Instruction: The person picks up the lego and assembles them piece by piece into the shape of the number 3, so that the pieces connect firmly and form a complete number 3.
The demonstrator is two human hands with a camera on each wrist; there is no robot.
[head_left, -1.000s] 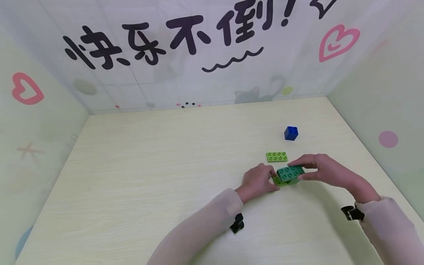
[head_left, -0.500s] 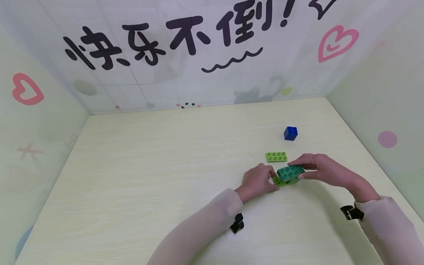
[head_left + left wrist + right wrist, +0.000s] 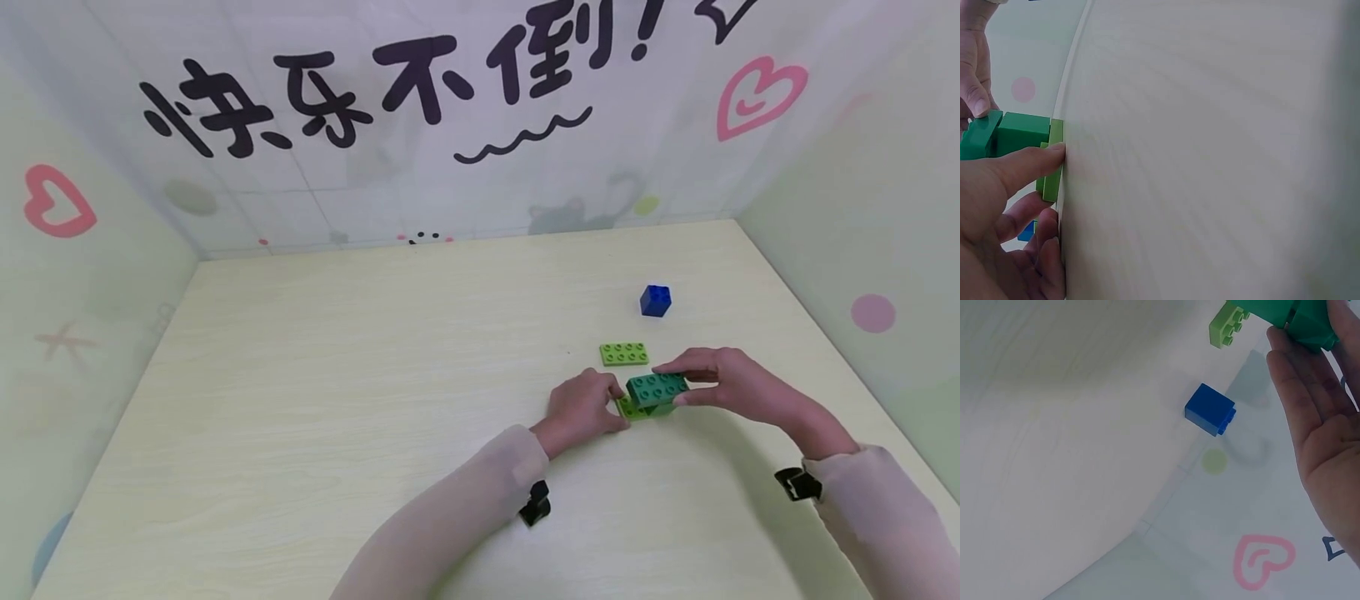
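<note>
Overhead and behind, a pale wall (image 3: pixel 405 183) bears dark characters and pink hearts, and before it spreads the light wood-grained counter (image 3: pixel 337 375). Two pale sleeves (image 3: pixel 450 504) reach across its near right part, each with a black band. The right hand (image 3: pixel 738 387) holds an upper green brick (image 3: pixel 658 389) at its right end, thumb on one long side and fingers on the other. The left hand (image 3: pixel 579 406) has its thumb and fingers narrowed on the left end of a lime plate (image 3: pixel 632 409), which lies on the counter. A lower green brick (image 3: pixel 1024 134) stands on that plate, and the upper one sits over it at a tilt, a dark seam showing between them. Just beyond, a loose lime plate (image 3: pixel 624 354) lies studs up. Farther back, smallest of all, rests a blue brick (image 3: pixel 656 301), apart from both hands.
</note>
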